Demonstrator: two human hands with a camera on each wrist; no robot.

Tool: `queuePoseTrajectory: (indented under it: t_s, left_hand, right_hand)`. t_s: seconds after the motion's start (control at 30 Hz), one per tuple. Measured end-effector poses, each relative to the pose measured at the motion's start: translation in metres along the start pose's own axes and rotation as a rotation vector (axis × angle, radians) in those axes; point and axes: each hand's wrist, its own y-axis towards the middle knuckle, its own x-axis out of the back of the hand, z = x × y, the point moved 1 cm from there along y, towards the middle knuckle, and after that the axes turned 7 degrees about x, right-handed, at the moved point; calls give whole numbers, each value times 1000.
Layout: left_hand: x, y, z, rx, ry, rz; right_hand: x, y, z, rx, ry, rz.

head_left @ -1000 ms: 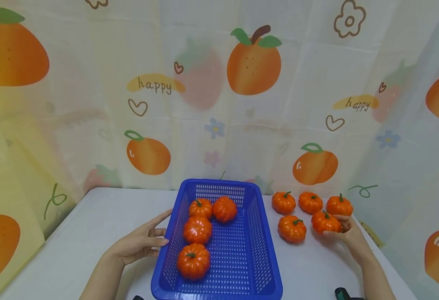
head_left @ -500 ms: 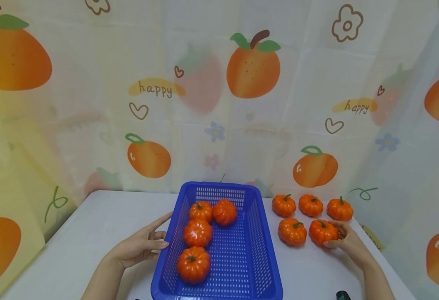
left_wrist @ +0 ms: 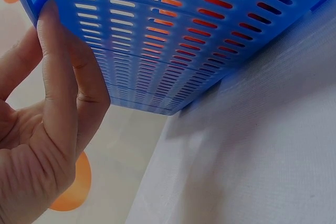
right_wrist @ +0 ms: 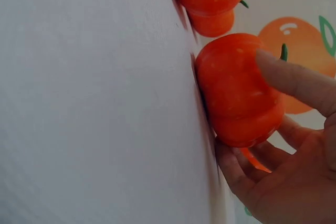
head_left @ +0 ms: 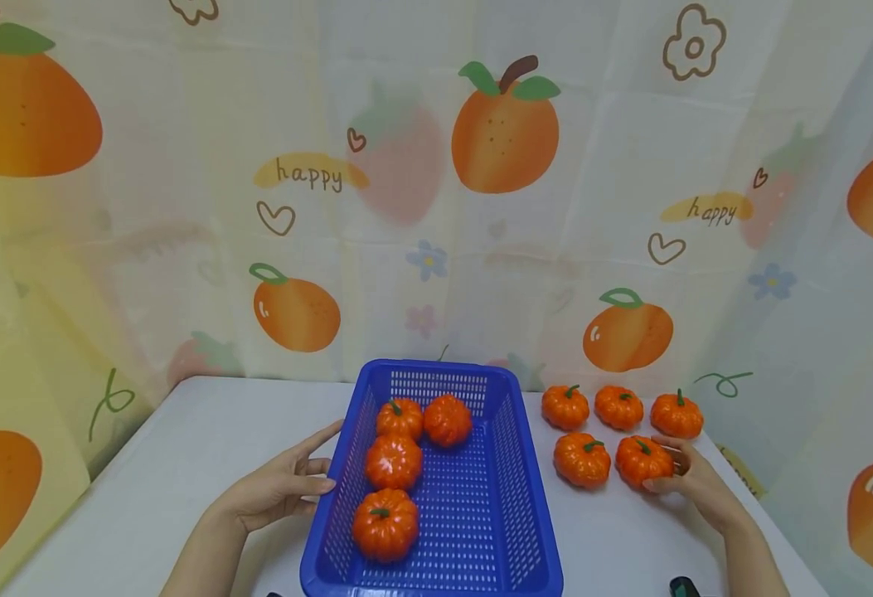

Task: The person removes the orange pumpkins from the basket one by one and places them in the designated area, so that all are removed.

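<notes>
My right hand (head_left: 697,483) has thumb and fingers curled round the side of a small orange toy pumpkin (head_left: 642,463) with a green stem. In the right wrist view this pumpkin (right_wrist: 236,90) sits against the white tabletop, the thumb on its upper side and the fingers around its far side. My left hand (head_left: 278,483) rests against the left side of a blue plastic basket (head_left: 473,531), index finger stretched along it. In the left wrist view its fingertips touch the basket's wall (left_wrist: 157,40) just under the rim. Several orange pumpkins, including one in front (head_left: 385,525), lie inside the basket.
Beside the held pumpkin stands another pumpkin (head_left: 582,460). Behind them is a row of three: a left pumpkin (head_left: 565,408), a middle pumpkin (head_left: 618,408) and a right pumpkin (head_left: 676,414). A fruit-print curtain (head_left: 496,249) hangs behind the white table (head_left: 145,464).
My right hand has brought its pumpkin slightly down and towards me, in line with the neighbouring front pumpkin. The left hand and basket have stayed in place.
</notes>
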Motion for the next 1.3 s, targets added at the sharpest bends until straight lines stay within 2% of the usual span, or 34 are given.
queuePoseTrajectory:
  t_s: [0.13, 0.33, 0.5, 0.67, 1.0, 1.17, 1.3]
  left_hand:
    - [-1, -1, -1, 0, -2, 1]
    - [-2, -2, -2, 10, -3, -7]
    - [-3, -2, -4, 10, -7, 3]
    - [-2, -1, -4, 5, -12, 5]
    - [-1, -1, -3, 1, -15, 0]
    - [-1, -2, -3, 6, -17, -7]
    - [-2, -1, -3, 4, -24, 1]
  right_hand:
    - [2, 0, 3, 1, -31, 9]
    - [4, 1, 13, -41, -87, -7]
    - [6, 0, 32, -56, -132, -91]
    - [4, -3, 55, -45, -111, -179]
    - [-10, -15, 95, 132, -23, -226]
    - [-22, -23, 119, 259, 25, -197]
    - [-35, -28, 141, 325, 44, -151]
